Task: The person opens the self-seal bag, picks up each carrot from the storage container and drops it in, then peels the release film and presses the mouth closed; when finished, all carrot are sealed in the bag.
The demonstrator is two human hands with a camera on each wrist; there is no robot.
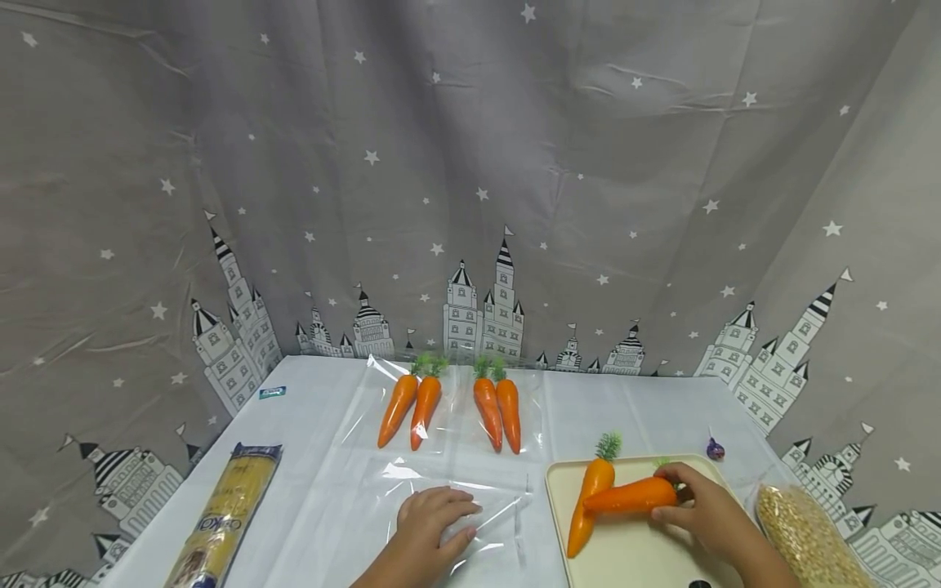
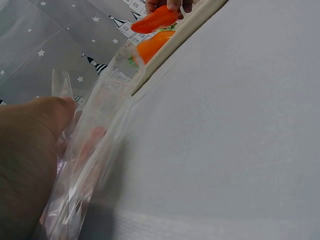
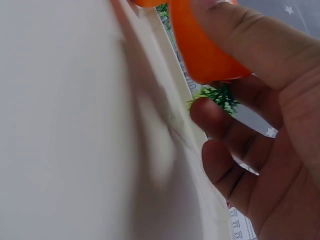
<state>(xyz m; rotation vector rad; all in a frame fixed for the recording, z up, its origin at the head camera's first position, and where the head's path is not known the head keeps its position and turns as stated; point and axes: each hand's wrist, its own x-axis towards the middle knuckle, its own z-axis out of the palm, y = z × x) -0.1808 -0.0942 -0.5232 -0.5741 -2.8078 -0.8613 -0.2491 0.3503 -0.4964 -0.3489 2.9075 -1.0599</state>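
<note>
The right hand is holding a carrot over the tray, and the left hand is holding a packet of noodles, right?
Not quite. The left hand rests on a clear plastic bag, not the noodle packet, which lies untouched further left, as the head view shows. The right hand does hold a carrot over the tray.

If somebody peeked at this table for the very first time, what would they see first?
Probably the bright orange carrot that the right hand grips over the cream tray, lying across a second carrot there. Next, the two bagged carrot pairs at the table's far edge, before a grey curtain with stars and castles. Near the front, the left hand rests on a clear bag.
</note>
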